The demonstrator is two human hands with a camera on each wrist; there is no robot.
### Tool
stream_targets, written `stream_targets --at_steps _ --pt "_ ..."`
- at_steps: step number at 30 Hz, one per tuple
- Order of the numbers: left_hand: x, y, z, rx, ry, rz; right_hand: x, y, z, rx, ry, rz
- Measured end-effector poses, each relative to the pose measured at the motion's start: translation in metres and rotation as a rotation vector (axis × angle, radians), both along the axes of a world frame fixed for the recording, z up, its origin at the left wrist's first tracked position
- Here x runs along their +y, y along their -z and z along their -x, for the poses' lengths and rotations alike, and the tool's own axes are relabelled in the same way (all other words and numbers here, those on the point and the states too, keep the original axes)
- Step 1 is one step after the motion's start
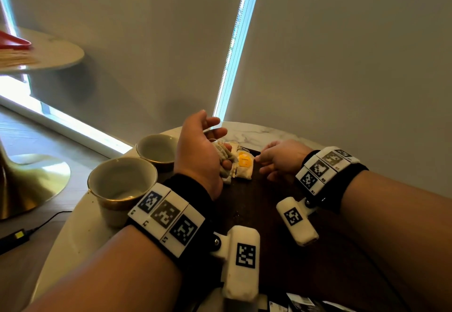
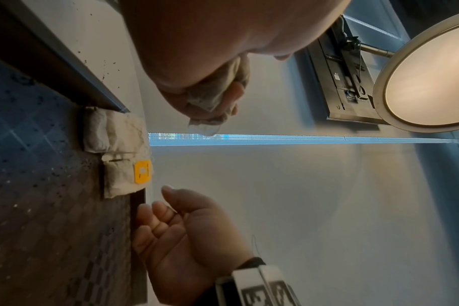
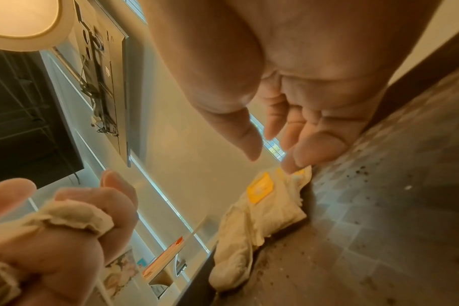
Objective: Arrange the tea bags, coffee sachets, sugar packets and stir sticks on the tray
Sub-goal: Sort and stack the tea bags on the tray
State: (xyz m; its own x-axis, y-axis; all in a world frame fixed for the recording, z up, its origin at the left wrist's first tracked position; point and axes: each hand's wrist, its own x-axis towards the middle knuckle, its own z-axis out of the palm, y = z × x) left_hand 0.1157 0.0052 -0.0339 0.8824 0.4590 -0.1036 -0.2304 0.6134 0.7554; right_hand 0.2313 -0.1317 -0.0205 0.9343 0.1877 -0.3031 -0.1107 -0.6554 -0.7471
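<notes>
My left hand [image 1: 198, 150] hovers over the far left corner of the dark tray [image 1: 256, 204] and grips a bunch of pale tea bags [image 1: 223, 157] in its curled lower fingers, the thumb and forefinger spread. The held tea bags [image 2: 215, 93] show under the palm in the left wrist view. More tea bags [image 1: 242, 168] lie in a small heap on the tray's far edge, one with a yellow tag [image 1: 245, 160]. My right hand [image 1: 275, 157] hangs just right of that heap with fingers loosely curled and holds nothing. The right wrist view shows its fingertips [image 3: 296, 157] just above the heap [image 3: 262, 211].
Two empty cups [image 1: 122, 182] [image 1: 157, 149] stand on the marble table [image 1: 259, 135] left of the tray. Some black-and-white packets [image 1: 300, 304] show at the bottom edge. A second round table [image 1: 53, 49] with pale sticks stands far left. A cable lies on the floor.
</notes>
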Motion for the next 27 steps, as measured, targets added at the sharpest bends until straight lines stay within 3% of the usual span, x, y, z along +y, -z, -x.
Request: stream_targets --at_steps 4,7,23,27 --pt "0.0 0.0 0.0 -0.017 -0.025 0.016 -0.007 -0.001 0.006 0.106 -0.149 -0.111" --pt "0.001 0.0 0.0 -0.023 -0.051 0.015 -0.007 0.004 0.012 0.127 -0.242 -0.066" --pt "0.002 0.001 0.0 -0.019 -0.006 0.033 0.004 0.011 0.014 0.098 -0.165 0.007" --pt "0.0 -0.001 0.0 -0.005 0.048 0.082 0.002 0.003 0.014 -0.032 -0.186 -0.041"
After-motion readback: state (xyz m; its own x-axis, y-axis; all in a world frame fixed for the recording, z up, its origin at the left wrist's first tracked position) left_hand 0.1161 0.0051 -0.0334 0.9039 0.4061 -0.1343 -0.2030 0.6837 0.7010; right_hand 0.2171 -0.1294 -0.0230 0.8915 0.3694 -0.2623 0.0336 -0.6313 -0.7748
